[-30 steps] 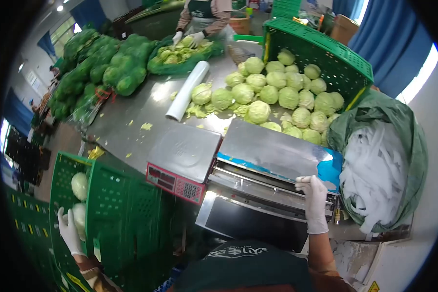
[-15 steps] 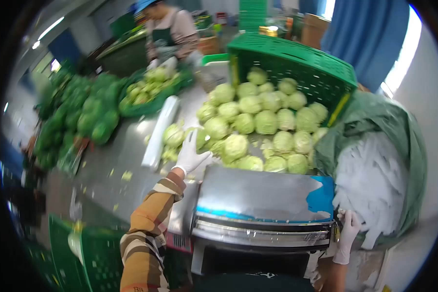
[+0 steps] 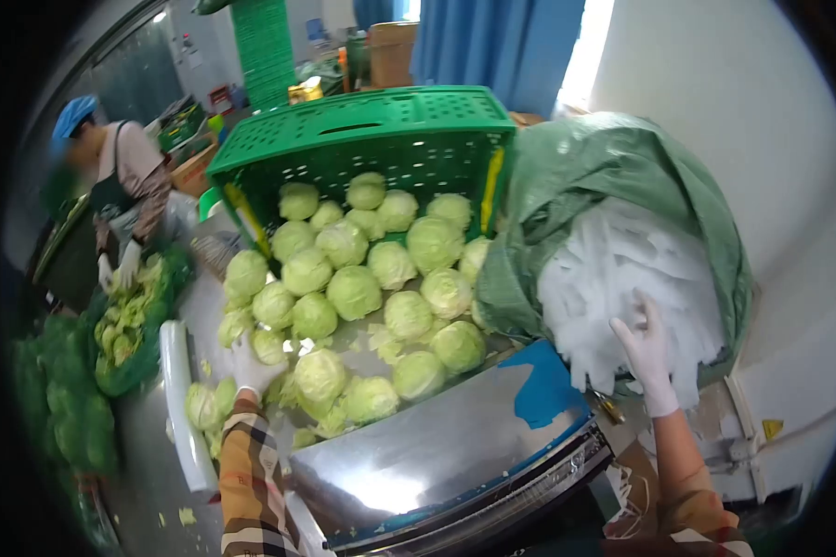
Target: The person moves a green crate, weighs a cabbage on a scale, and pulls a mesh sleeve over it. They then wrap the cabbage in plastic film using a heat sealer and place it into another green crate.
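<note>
My gloved left hand (image 3: 254,368) reaches among pale green cabbages (image 3: 354,292) on the metal table, its fingers apart beside a cabbage at the left of the pile. My gloved right hand (image 3: 646,348) is over the white foam sleeves (image 3: 627,278), fingers spread, with nothing gripped. Those sleeves fill a green woven sack (image 3: 576,176). Behind the cabbages a green crate (image 3: 362,121) lies on its side, its opening towards me. A metal machine (image 3: 390,464) with blue film remnants stands between my arms.
At the left, a co-worker (image 3: 125,176) in a blue cap handles trimmed greens in a net bag (image 3: 172,269). A roll of clear film (image 3: 184,404) lies left of my hand. Filled green net bags (image 3: 74,399) stand at the far left.
The view has swung to the right. My right hand has moved from the machine's right edge up to the foam sleeves. My left hand stays by the cabbages at the left of the pile.
</note>
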### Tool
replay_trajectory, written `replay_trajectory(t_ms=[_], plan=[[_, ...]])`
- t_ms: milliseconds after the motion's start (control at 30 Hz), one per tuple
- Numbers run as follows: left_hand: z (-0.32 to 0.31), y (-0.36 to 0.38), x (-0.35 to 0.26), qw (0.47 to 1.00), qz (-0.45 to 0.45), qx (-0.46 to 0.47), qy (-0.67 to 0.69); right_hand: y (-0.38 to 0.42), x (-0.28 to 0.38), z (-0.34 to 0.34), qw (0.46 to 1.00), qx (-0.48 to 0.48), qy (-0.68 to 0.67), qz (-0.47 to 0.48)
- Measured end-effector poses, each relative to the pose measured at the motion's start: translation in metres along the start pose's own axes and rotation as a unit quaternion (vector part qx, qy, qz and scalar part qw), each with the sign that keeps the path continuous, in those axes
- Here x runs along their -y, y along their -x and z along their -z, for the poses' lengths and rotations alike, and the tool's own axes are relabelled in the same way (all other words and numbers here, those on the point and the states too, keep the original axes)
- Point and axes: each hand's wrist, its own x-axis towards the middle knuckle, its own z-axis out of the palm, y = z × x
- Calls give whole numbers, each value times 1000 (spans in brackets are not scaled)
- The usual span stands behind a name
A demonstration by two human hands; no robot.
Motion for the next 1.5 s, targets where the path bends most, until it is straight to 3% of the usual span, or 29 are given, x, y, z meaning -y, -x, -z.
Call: replay_trajectory(t_ms=[33, 100, 167, 233, 300, 367, 467, 533, 633, 667, 700, 733, 767, 800, 833, 867, 900, 933, 967, 1000, 1033, 1067, 1100, 1167, 1200, 1267, 1300, 1400, 1500], plan=[[2, 10, -5, 998, -24, -54, 10, -22, -26, -17, 985, -79, 95, 121], [35, 42, -40, 987, -35, -149, 42, -55, -54, -44, 940, -145, 184, 246], [70, 91, -54, 978, -10, -207, 31, -83, -103, -44, 984, -42, 87, 153], [109, 144, -64, 968, -21, -234, 84, -71, -53, -25, 999, 15, 47, -19], [143, 207, -66, 965, 45, -240, 92, -61, -74, -13, 998, -23, 0, 65], [160, 263, -63, 960, 96, -252, 73, -30, -49, 0, 998, -45, 10, 32], [164, 337, -44, 948, 201, -246, -26, 1, -33, 25, 992, -52, -77, 88], [161, 367, -26, 940, 252, -227, -40, 14, -24, 50, 996, -44, -63, -38], [153, 384, 22, 927, 269, -235, 113, 23, -23, 69, 993, -82, -88, 9], [158, 385, 31, 928, 262, -228, 138, 24, -32, 74, 994, -57, -89, 19], [176, 383, 12, 943, 243, -229, 12, 24, -44, 78, 952, 26, -303, -34], [189, 375, -20, 943, 222, -222, -114, 21, -47, 76, 856, 110, -497, -95], [192, 371, -45, 941, 189, -254, -118, 33, -33, 76, 796, 223, -557, -81], [192, 367, -73, 938, 153, -284, -123, 45, -34, 64, 790, 246, -555, -79], [194, 363, -119, 938, 170, -262, 151, 60, -41, 48, 922, 177, -252, 233], [158, 363, -134, 893, 135, -235, 359, 79, -42, 43, 857, 60, 96, 503], [150, 366, -172, 888, 121, -155, 416, 113, -2, 36, 883, 322, -124, 318], [130, 369, -204, 799, 122, -66, 585, 148, 52, 25, 776, 538, -318, 82], [90, 373, -220, 838, 104, 14, 535, 167, 88, 18, 765, 595, -219, 111], [93, 374, -250, 772, 56, 63, 630, 183, 115, 12, 743, 644, -118, 140], [56, 384, -268, 850, -80, -82, 514, 205, 123, -4, 768, 596, -175, 156], [19, 395, -286, 884, -162, -263, 350, 226, 124, -22, 788, 545, -231, 171], [47, 399, -302, 781, -29, -162, 603, 242, 130, -26, 782, 553, -227, 175], [120, 394, -314, 552, 180, -44, 813, 264, 137, -33, 831, 492, -258, 29], [123, 396, -311, 549, 182, -53, 814, 270, 133, -39, 828, 499, -255, 33], [125, 402, -306, 684, 108, -181, 699, 282, 124, -49, 821, 490, -285, 76], [125, 406, -302, 721, 97, -212, 652, 285, 125, -48, 802, 490, -308, 150], [135, 417, -288, 697, 92, -196, 684, 301, 148, -37, 759, 510, -352, 200], [142, 429, -280, 706, 96, -203, 672, 313, 150, -33, 767, 481, -331, 266]])
